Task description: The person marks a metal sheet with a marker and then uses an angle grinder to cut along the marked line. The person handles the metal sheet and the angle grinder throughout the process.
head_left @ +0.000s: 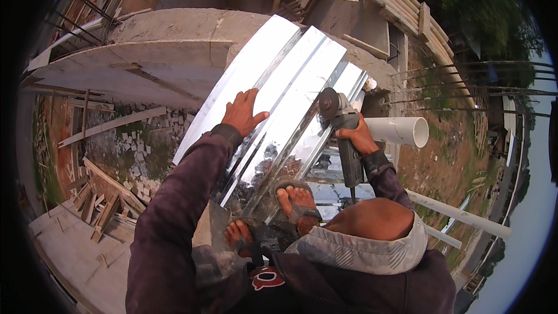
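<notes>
A shiny ribbed metal sheet [289,89] slants across the middle, its bright panels split by raised ribs. My left hand [242,115] lies on its left part with the fingers spread. In my right hand [359,138] is an angle grinder [350,154], gripped around its grey body. The dark cutting disc [329,103] is at the far end of the tool, over the right part of the sheet; whether it touches the metal I cannot tell. My sandalled feet [299,204] are at the near end of the sheet, and the grinder's cord passes down by my bare knee.
A white plastic pipe [401,131] sticks out to the right of the grinder. Beneath the sheet's far part runs a concrete ledge [163,26]. Rubble and timber planks [110,209] lie far below on the left. Thin rods [500,84] jut out at the right.
</notes>
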Demonstrator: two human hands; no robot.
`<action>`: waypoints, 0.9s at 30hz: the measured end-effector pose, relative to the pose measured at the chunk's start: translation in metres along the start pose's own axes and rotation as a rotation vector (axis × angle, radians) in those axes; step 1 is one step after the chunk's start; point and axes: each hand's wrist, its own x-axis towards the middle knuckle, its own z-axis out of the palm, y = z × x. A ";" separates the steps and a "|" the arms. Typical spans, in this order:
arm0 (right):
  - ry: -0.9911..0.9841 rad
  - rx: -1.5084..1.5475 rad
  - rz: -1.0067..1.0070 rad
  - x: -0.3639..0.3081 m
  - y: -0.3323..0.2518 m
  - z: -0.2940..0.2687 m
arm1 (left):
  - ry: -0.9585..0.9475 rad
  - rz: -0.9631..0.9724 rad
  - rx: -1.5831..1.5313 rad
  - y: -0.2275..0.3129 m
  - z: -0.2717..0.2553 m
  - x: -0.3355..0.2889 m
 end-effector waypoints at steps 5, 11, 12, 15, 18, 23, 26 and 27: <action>0.010 -0.009 -0.010 0.001 0.002 -0.001 | -0.011 -0.019 0.025 0.001 0.000 0.000; -0.010 0.051 -0.014 -0.001 -0.007 0.002 | 0.026 0.010 0.000 -0.006 0.004 0.000; -0.002 0.045 -0.016 -0.001 -0.007 0.001 | 0.025 0.007 -0.004 -0.006 0.004 0.000; 0.011 0.031 -0.018 0.000 -0.008 0.001 | 0.061 0.020 -0.008 -0.004 0.004 -0.001; 0.007 0.030 -0.013 -0.001 -0.011 0.002 | 0.083 0.023 0.000 -0.004 0.005 -0.001; 0.002 0.006 -0.016 0.001 -0.010 0.001 | 0.092 0.032 0.000 -0.004 0.005 -0.002; 0.008 0.009 0.001 0.004 -0.008 0.002 | 0.090 0.036 0.010 -0.007 0.005 -0.002; 0.008 0.012 -0.008 0.004 -0.006 0.002 | 0.075 0.031 0.017 -0.007 0.006 -0.001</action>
